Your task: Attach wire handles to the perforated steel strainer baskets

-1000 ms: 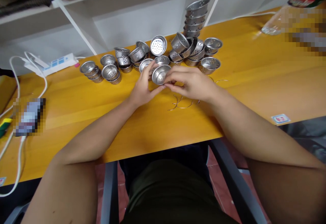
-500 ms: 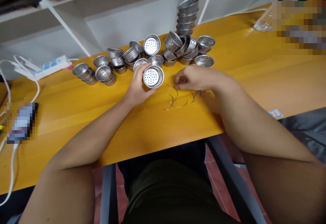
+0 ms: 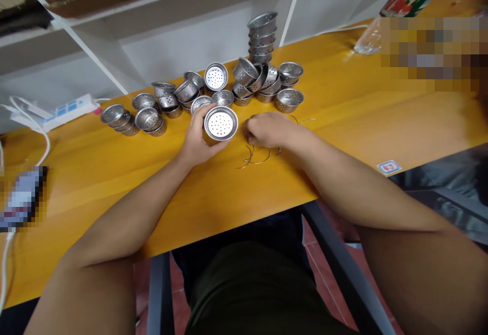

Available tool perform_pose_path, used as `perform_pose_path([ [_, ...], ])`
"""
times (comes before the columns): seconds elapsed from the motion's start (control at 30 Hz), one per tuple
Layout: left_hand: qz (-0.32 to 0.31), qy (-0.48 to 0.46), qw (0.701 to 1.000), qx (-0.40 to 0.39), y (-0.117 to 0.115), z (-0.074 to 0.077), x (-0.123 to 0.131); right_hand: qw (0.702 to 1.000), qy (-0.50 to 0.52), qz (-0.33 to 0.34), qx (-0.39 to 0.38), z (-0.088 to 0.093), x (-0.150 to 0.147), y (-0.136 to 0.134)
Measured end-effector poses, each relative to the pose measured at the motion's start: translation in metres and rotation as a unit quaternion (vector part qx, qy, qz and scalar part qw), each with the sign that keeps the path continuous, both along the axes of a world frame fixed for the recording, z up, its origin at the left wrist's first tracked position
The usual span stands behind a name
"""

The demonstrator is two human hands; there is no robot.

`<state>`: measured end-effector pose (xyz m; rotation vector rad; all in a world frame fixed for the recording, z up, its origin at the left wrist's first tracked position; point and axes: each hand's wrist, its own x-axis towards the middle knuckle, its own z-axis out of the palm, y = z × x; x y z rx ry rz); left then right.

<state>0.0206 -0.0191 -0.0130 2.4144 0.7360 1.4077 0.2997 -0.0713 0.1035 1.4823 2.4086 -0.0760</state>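
A round, silver, perforated metal cup (image 3: 221, 123) is at the centre of the frame, its open mouth facing the camera; the left hand (image 3: 198, 139) grips its side between thumb and fingers; the right hand (image 3: 270, 129), right of centre, is curled with fingertips hidden, so whether it pinches anything I cannot tell; thin, curved metal wires (image 3: 260, 163) lie just below it on the yellow-orange wooden table (image 3: 213, 198); the cup looks light, stiff and rather slippery, best held around its outer wall below the rim.
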Motion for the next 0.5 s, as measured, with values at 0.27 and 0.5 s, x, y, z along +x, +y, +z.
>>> perform_pose_path([
  [0.27, 0.006, -0.010, 1.000, 0.002, -0.002, -0.002, 0.003, 0.999, 0.034, 0.003, -0.013, 0.005, 0.009, -0.004],
  [0.5, -0.029, 0.008, 0.999, -0.019, 0.001, 0.000, -0.004, 0.998, 0.054, -0.031, 0.003, -0.006, 0.008, -0.006],
])
